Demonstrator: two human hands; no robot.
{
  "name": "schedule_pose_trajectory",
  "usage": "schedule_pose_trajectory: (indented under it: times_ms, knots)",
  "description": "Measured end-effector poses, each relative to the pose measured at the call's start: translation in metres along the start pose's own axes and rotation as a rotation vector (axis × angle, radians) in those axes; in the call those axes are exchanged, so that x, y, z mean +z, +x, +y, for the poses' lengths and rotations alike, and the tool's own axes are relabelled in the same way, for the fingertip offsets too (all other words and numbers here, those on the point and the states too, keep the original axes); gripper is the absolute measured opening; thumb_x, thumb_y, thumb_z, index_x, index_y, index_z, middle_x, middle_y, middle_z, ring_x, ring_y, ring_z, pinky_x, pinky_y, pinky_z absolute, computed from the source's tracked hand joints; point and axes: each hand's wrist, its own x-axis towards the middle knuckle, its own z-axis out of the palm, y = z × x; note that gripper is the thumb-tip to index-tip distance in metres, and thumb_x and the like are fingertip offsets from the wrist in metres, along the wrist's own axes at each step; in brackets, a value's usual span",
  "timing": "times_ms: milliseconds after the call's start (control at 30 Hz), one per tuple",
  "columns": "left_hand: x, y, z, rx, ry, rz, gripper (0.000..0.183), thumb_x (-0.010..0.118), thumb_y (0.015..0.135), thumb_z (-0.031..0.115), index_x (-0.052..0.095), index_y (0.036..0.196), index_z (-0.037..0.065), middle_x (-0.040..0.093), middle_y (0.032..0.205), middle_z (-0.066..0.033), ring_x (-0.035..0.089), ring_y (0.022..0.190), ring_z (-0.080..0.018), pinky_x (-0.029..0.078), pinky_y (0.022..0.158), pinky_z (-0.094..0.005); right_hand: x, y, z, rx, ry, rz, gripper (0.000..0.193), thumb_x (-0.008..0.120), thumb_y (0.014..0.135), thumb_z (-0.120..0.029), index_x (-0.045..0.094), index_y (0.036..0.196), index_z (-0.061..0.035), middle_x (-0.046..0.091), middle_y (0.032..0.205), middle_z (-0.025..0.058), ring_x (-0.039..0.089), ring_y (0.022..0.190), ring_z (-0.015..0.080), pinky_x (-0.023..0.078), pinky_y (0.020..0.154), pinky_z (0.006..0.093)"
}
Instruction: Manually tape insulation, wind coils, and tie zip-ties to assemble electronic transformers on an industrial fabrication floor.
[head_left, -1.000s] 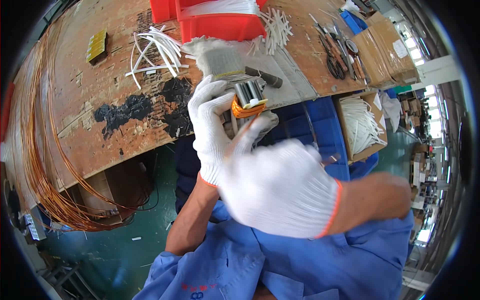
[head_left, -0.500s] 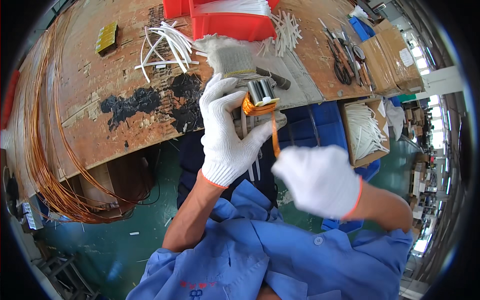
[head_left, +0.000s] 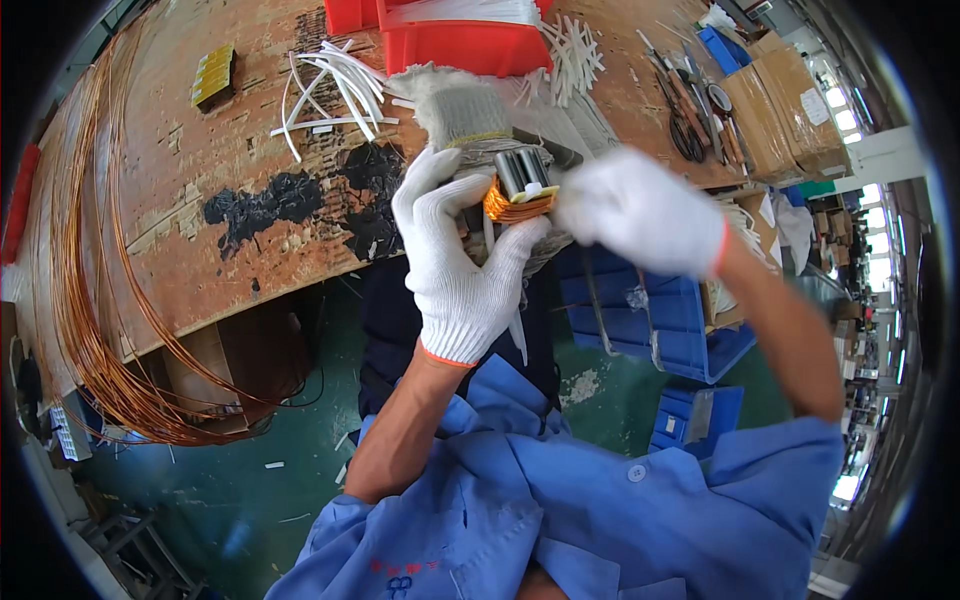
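Observation:
A copper wire coil [head_left: 512, 207] is wound round a core with dark metal cylinders [head_left: 522, 174] and a pale end flange. My left hand [head_left: 455, 260], in a white knitted glove with an orange cuff, steadies it, thumb below and fingers curled along its left side. My right hand [head_left: 640, 212], gloved the same way, is blurred just right of the coil. It looks closed; the strand of copper wire it gripped a moment earlier is hidden now. Behind the coil, a grey cloth-wrapped block [head_left: 470, 115] sits at the table edge.
Loops of copper wire [head_left: 85, 330] hang over the table's left side. White tubes [head_left: 345, 90] lie near a red bin [head_left: 465, 50]. Scissors [head_left: 687, 138] and other hand tools lie at right by a cardboard box [head_left: 790, 115]. Blue crates [head_left: 650, 310] stand below.
My right hand has swung up and away from me, from below right of the coil to beside it. The strand running down to it no longer shows. My left hand stays at the coil.

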Motion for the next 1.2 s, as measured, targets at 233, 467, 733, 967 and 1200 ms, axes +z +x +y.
schedule_pose_trajectory:
  times_ms: [233, 467, 733, 967, 1200]
  knots:
    - [0.001, 0.001, -0.002, 0.079, -0.027, -0.048, 0.079, 0.104, 0.076, 0.013, 0.056, 0.137, 0.000, 0.055, 0.151, -0.0244, 0.050, 0.152, -0.0480, 0.041, 0.127, -0.0554, 0.068, -0.051, -0.102, -0.419, -0.808, 0.228, 0.021, 0.074, 0.087, -0.021, 0.075, 0.097, -0.0025, 0.062, 0.067, 0.0075, 0.067, 0.058, 0.0235, 0.052, 0.053, 0.0415]
    - [0.011, -0.020, -0.001, -0.191, -0.027, 0.146, 0.078, 0.101, 0.083, 0.014, 0.055, 0.144, -0.002, 0.063, 0.144, -0.0178, 0.060, 0.141, -0.0309, 0.052, 0.117, -0.0435, -0.007, 0.129, -0.061, -0.668, -0.764, -0.030, 0.028, 0.072, 0.093, -0.027, 0.081, 0.088, -0.0007, 0.071, 0.071, 0.0185, 0.075, 0.071, 0.0389, 0.060, 0.068, 0.0514]
    - [0.003, 0.003, -0.002, 0.088, 0.002, -0.054, 0.074, 0.103, 0.076, 0.014, 0.063, 0.136, 0.000, 0.062, 0.146, -0.0222, 0.053, 0.149, -0.0468, 0.043, 0.125, -0.0560, 0.044, -0.062, -0.012, -0.321, -0.511, 0.241, 0.011, 0.069, 0.098, -0.015, 0.070, 0.091, -0.0070, 0.064, 0.080, 0.0104, 0.072, 0.068, 0.0289, 0.058, 0.063, 0.0410]
    - [-0.004, -0.003, -0.004, -0.029, -0.045, -0.004, 0.060, 0.094, 0.089, 0.012, 0.065, 0.139, -0.001, 0.063, 0.150, -0.0207, 0.056, 0.151, -0.0330, 0.043, 0.126, -0.0486, 0.050, -0.012, -0.128, -0.471, -0.834, 0.181, 0.016, 0.076, 0.087, -0.017, 0.078, 0.097, -0.0045, 0.071, 0.086, 0.0134, 0.074, 0.073, 0.0286, 0.058, 0.063, 0.0469]
    - [0.013, -0.002, 0.007, -0.156, -0.203, 0.130, 0.065, 0.101, 0.081, 0.015, 0.067, 0.134, -0.002, 0.057, 0.152, -0.0145, 0.059, 0.141, -0.0258, 0.050, 0.117, -0.0401, -0.045, 0.097, -0.029, -0.535, -0.352, -0.054, 0.040, 0.066, 0.103, -0.032, 0.081, 0.086, 0.0011, 0.070, 0.070, 0.0200, 0.063, 0.061, 0.0347, 0.054, 0.066, 0.0488]
